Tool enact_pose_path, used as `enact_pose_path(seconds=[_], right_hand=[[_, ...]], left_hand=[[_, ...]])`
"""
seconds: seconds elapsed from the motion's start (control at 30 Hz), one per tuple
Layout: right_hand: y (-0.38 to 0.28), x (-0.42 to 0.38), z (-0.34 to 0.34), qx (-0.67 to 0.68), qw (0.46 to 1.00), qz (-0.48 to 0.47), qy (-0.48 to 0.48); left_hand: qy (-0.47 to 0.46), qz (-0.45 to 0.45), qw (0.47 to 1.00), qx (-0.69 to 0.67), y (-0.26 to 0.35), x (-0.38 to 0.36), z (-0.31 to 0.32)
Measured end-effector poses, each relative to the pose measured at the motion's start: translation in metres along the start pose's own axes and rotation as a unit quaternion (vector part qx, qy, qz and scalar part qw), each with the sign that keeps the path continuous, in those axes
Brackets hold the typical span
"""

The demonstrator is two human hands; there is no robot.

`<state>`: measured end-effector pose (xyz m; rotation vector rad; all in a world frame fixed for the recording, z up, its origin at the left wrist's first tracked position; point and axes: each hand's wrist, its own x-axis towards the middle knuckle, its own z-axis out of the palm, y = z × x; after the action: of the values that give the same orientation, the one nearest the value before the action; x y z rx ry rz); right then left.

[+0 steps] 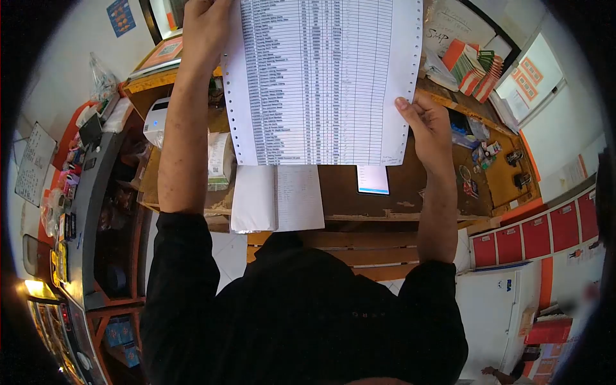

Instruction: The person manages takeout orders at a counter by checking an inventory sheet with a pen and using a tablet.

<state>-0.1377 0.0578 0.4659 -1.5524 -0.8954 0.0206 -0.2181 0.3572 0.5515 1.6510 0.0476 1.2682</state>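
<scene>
A large printed sheet (321, 83) with rows, columns and punched edges hangs upright above the desk, held up by both hands. My left hand (206, 29) is closed on its upper left edge, partly cut off by the top of the view. My right hand (427, 125) pinches its right edge, thumb on the front. Below the sheet an open notebook (298, 199) with handwriting lies on the desk. To its right is a phone (373, 179) with a lit screen, its top hidden behind the sheet.
The wooden desk (404, 205) holds a wrapped paper stack (219, 160) and, further left, a white printer (156, 122). Booklets (473, 67) stand on the right shelf. A grey counter (80, 237) runs along the left. At the lower right, another person's hand (497, 374) shows.
</scene>
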Motion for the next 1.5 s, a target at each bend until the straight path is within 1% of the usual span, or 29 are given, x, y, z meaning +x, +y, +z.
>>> enact_pose_path(seconds=[0.17,0.3,0.37,0.5,0.57,0.7,0.8,0.87,0.9,1.0,1.1,1.17,1.2,1.27,1.37,1.5], right_hand=[[-0.005,0.000,-0.002,-0.002,1.000,-0.003,0.007],[-0.005,0.001,-0.007,0.009,1.000,0.008,0.000],[-0.003,0.002,-0.009,-0.004,1.000,-0.004,-0.005],[-0.001,0.002,-0.008,-0.008,1.000,-0.010,0.001],[0.000,0.002,-0.008,-0.002,1.000,-0.013,0.008],[0.001,0.000,-0.011,-0.010,1.000,-0.009,0.001],[0.004,0.000,-0.012,-0.021,1.000,-0.011,-0.001],[0.004,0.000,-0.011,-0.005,1.000,-0.015,0.004],[0.004,0.000,-0.012,-0.005,1.000,-0.015,0.004],[0.005,-0.001,-0.013,-0.031,0.999,-0.021,-0.001],[0.005,-0.001,-0.011,0.003,1.000,-0.024,0.003],[0.006,-0.001,-0.013,-0.021,1.000,-0.019,-0.002],[0.006,-0.001,-0.014,-0.021,1.000,-0.019,-0.003],[0.009,0.000,-0.014,-0.008,1.000,-0.016,-0.007],[0.009,0.000,-0.013,-0.003,1.000,-0.015,-0.002],[0.011,0.001,-0.013,0.007,1.000,-0.030,-0.007]], left_hand=[[-0.041,0.038,0.998,0.001,-0.001,0.007,-0.001],[-0.033,0.033,0.998,-0.045,0.003,0.006,0.003],[-0.036,0.030,0.999,0.015,0.000,0.009,0.000],[-0.019,0.036,0.999,0.027,0.003,0.007,0.002],[-0.039,0.053,0.997,-0.037,0.007,0.003,0.005],[-0.031,0.048,0.998,-0.041,0.005,0.002,0.004],[-0.041,0.050,0.998,-0.017,0.008,0.000,0.003],[-0.032,0.023,0.999,-0.021,0.011,-0.002,0.004],[-0.032,0.023,0.999,-0.020,0.011,-0.002,0.004],[-0.044,0.039,0.998,-0.015,0.011,-0.002,0.004],[-0.039,0.045,0.998,-0.031,0.010,-0.003,0.004],[-0.036,0.079,0.996,-0.005,0.005,0.000,0.003],[-0.036,0.078,0.996,-0.005,0.007,-0.001,0.003],[-0.046,0.040,0.998,-0.022,0.011,-0.003,0.004],[-0.056,0.040,0.996,-0.060,0.006,-0.001,0.004],[-0.057,0.045,0.997,-0.033,0.004,0.001,0.002]])
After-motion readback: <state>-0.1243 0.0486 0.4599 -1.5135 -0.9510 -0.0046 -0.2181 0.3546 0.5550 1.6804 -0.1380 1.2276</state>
